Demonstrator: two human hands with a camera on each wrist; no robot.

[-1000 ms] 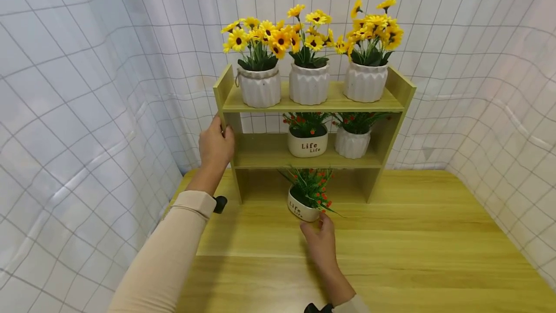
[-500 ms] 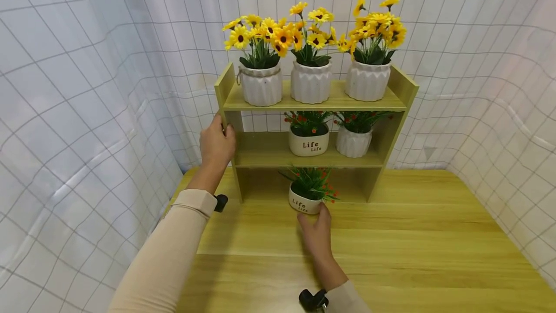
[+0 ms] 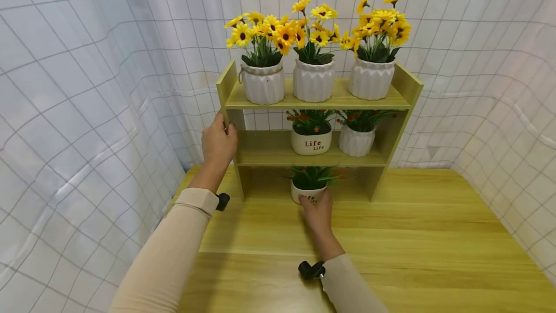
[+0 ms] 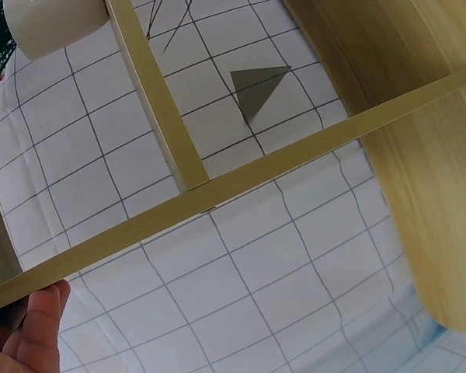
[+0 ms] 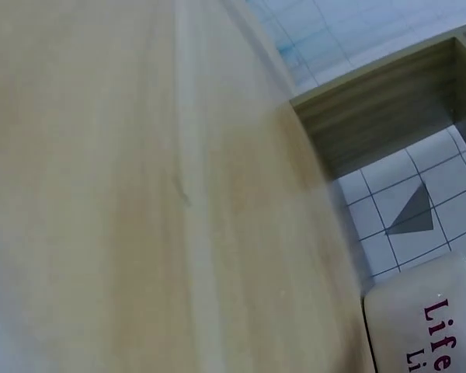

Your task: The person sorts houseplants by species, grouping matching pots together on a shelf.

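Observation:
My left hand grips the left side panel of the wooden shelf; in the left wrist view its fingers curl round the panel's edge. With thumb and fingers at its front and right side, my right hand holds a cream oval flowerpot lettered "Life". Green leaves and small red flowers grow from this pot, which stands at the opening of the bottom tier. Its lettering shows at the lower right of the right wrist view, where the hand itself is out of sight.
Three white pots of yellow flowers line the top tier. On the middle tier are another cream "Life" pot and a white ribbed pot. A wooden table carries the shelf, with a white grid curtain behind.
My right hand has moved the cream pot forward, away from me, into the bottom tier's opening, and the pot has come more upright. The left hand keeps its hold on the shelf.

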